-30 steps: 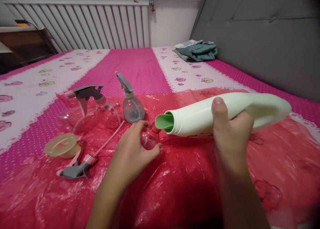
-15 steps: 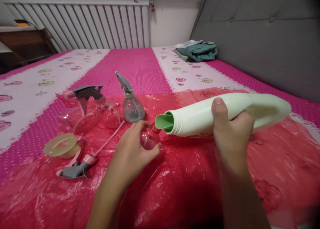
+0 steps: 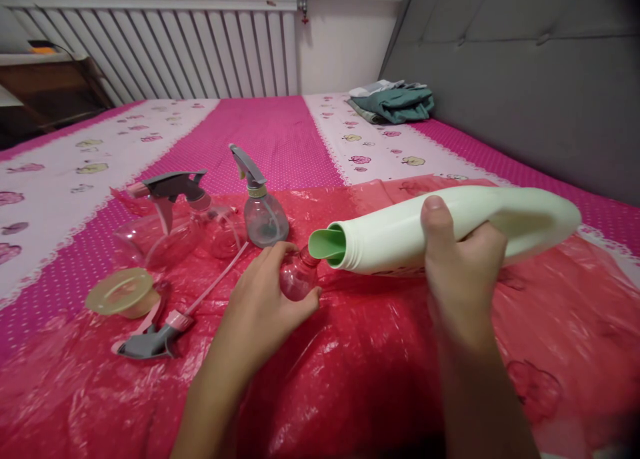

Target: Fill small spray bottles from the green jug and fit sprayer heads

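Note:
My left hand (image 3: 273,289) is wrapped round a small clear pink spray bottle (image 3: 299,277) that has no spray head on it and stands on the red plastic sheet. In my right hand (image 3: 463,265) is a large pale green jug (image 3: 395,235), tipped nearly flat. Its green pouring spout (image 3: 326,244) is right at the small bottle's mouth. Whether liquid flows cannot be made out. To the left lies a grey and pink trigger sprayer (image 3: 155,339) with its thin tube pointing up and right. Just behind my left hand stands a clear grey spray bottle (image 3: 265,219), upright.
A pink spray bottle with a grey trigger (image 3: 173,189) lies at the left, near a yellowish translucent cap (image 3: 120,291). Red plastic sheeting (image 3: 350,365) covers the near bed. Folded clothes (image 3: 395,104) rest by the grey headboard (image 3: 530,65); a radiator (image 3: 165,52) is behind.

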